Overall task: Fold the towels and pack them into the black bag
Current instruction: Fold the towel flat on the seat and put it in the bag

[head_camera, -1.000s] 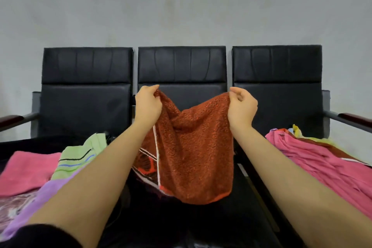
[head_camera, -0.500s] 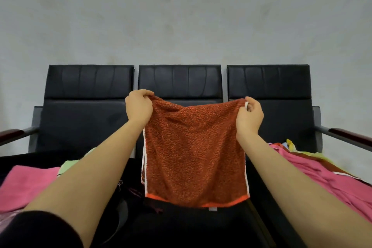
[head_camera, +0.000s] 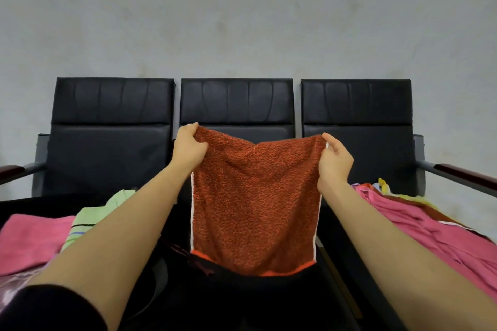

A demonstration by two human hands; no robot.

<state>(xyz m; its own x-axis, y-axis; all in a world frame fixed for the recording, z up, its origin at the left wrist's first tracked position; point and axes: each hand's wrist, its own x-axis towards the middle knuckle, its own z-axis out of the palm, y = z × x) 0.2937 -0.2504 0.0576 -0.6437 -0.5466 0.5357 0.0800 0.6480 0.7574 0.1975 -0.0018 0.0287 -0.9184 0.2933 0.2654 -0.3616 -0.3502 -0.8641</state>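
A rust-red towel (head_camera: 255, 201) with white side edges and an orange bottom hem hangs spread out in front of the middle chair. My left hand (head_camera: 188, 149) pinches its top left corner. My right hand (head_camera: 334, 160) pinches its top right corner. The top edge sags slightly in the middle. Below the towel lies a dark mass on the seat, probably the black bag (head_camera: 242, 298), its shape hard to make out.
Three black chairs (head_camera: 236, 101) stand in a row against a grey wall. On the left seat lie a pink towel (head_camera: 29, 242), a green striped towel (head_camera: 88, 220) and a lilac cloth (head_camera: 13, 287). A heap of pink and other towels (head_camera: 430, 226) covers the right seat.
The towel went from bunched between close hands to spread flat. My hands moved apart, and its top edge now sags a little again.
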